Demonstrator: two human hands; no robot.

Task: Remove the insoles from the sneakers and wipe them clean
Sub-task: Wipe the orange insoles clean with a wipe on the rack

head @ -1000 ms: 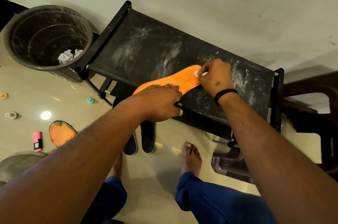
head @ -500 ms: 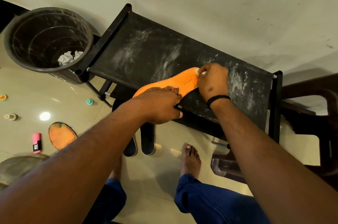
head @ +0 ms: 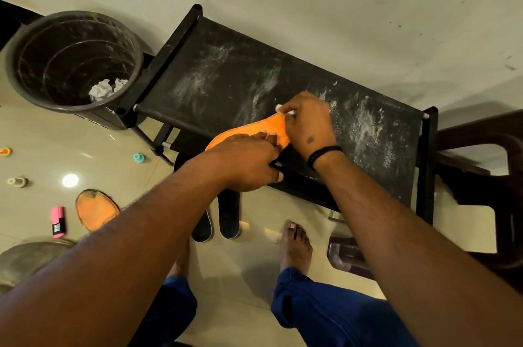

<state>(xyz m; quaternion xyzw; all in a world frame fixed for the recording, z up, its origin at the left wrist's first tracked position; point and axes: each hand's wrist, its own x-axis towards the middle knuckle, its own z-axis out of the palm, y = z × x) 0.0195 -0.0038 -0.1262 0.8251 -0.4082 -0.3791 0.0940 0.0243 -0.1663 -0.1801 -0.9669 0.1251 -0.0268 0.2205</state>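
An orange insole point(head: 254, 128) lies on the dusty black top of a shoe rack point(head: 226, 75). My left hand point(head: 243, 162) presses down on its near half, fingers over the insole and thumb at the rack's front edge. At the insole's far end my right hand point(head: 307, 123) is curled round a small white wipe point(head: 284, 111), pressing it on the insole. A second orange insole point(head: 94, 209) lies on the floor at the left, partly hidden by my left forearm. Two dark insoles point(head: 223, 222) lie side by side on the floor under the rack's front.
A dark bucket point(head: 31, 32) with crumpled white paper point(head: 106, 89) stands left of the rack. A pink marker point(head: 58, 220) and small caps lie on the tiled floor at left. A dark chair point(head: 481, 177) stands to the right. My bare feet stand near the rack.
My right hand has slid the wipe leftward along the insole, covering more of its far end. My left hand stays pressed on the near half.
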